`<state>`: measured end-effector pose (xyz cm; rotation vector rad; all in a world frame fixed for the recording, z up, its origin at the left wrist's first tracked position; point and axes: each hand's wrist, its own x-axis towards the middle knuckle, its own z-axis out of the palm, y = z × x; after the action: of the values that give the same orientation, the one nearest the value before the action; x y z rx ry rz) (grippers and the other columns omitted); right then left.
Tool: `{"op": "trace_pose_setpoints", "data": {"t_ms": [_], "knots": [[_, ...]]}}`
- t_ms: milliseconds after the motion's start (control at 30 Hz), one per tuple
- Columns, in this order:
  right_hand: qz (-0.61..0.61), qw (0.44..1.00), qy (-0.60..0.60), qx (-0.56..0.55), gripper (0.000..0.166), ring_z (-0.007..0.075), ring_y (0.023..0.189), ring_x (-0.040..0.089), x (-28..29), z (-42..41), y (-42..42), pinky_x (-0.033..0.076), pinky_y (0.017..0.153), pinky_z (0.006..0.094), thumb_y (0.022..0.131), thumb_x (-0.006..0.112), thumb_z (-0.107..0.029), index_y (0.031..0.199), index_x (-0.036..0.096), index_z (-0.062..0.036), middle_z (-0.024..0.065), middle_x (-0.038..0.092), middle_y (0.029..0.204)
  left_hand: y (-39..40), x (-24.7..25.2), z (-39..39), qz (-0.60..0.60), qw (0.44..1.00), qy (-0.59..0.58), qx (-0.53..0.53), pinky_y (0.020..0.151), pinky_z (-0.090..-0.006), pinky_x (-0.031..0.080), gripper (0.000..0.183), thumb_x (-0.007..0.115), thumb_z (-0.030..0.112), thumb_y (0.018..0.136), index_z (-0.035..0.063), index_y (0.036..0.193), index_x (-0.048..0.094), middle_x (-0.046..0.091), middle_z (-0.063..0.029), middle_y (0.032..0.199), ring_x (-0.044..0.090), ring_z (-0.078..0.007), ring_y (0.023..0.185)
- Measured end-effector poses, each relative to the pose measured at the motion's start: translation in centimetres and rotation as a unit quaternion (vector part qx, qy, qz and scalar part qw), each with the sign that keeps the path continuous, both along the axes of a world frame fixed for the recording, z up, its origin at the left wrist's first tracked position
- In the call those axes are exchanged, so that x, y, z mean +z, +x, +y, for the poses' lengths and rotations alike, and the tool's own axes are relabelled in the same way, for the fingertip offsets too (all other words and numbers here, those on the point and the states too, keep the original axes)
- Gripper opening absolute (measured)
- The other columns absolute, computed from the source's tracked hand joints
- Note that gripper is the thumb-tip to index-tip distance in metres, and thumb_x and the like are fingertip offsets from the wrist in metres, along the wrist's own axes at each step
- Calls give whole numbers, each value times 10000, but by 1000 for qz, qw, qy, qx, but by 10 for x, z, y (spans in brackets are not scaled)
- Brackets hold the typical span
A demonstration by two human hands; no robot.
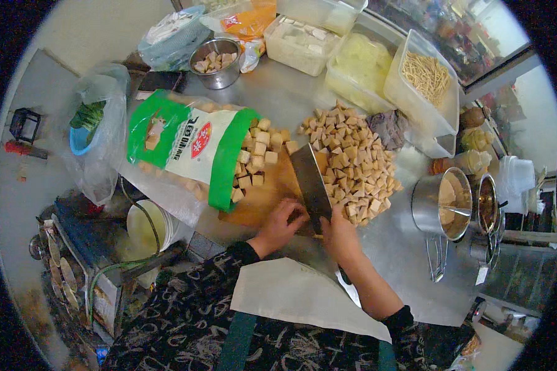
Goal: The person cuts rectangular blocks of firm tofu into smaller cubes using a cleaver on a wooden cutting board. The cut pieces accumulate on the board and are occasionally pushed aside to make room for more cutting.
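My right hand (341, 236) grips a cleaver (312, 178), its broad dark blade standing on edge over the right part of a wooden cutting board (260, 204). Just left of the blade, my left hand (282, 226) rests low over the board with curled fingers; whether anything is between them is hidden. A green and white plastic bag (192, 148) lies on its side, and whole tofu puff cubes (260, 148) spill from its mouth onto the board. To the right of the blade, a large heap of cut tofu pieces (352, 162) spreads over the metal table.
A steel bowl (215, 65) with tofu pieces stands at the back. Plastic tubs (301, 44) line the far side, one with pale strips (424, 79). Steel pots (441, 204) stand right. A dark crumpled cloth (387, 129) touches the heap. A white bucket (153, 227) is below left.
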<state>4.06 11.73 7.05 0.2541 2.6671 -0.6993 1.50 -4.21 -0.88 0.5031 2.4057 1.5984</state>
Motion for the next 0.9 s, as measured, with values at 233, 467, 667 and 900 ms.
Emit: {"op": "trace_pose_setpoints", "data": {"t_ms": [233,467,667,900], "knots": [[-69,997,-19,-2,259,450,637,537,44,16,32,423,554,512,836,492,-203,990,367,-38,263,558,672,-93,77,-51,264,934,-234,-54,1014,-456,231,581,675,141,620,83,1141,425,368,-142,1249,299,-335,1200],[-76,991,6,106,234,404,549,556,26,26,44,441,512,496,854,449,-241,968,378,-49,217,564,613,-156,67,-48,236,905,-285,-210,1037,-458,199,644,652,82,575,65,1172,411,434,-157,1151,361,-336,1130],[-43,997,7,59,238,406,550,555,19,47,33,439,507,498,855,453,-241,976,371,-53,210,566,605,-149,66,-41,289,905,-260,-172,1008,-435,257,619,636,88,579,58,1154,408,471,-139,1069,422,-339,1044],[-43,999,-11,31,254,432,597,544,13,42,27,419,518,504,838,485,-215,977,360,-43,235,561,633,-42,41,2,151,963,-209,-80,951,-437,308,644,702,196,599,57,1138,377,442,-178,1130,398,-353,1085]]}}
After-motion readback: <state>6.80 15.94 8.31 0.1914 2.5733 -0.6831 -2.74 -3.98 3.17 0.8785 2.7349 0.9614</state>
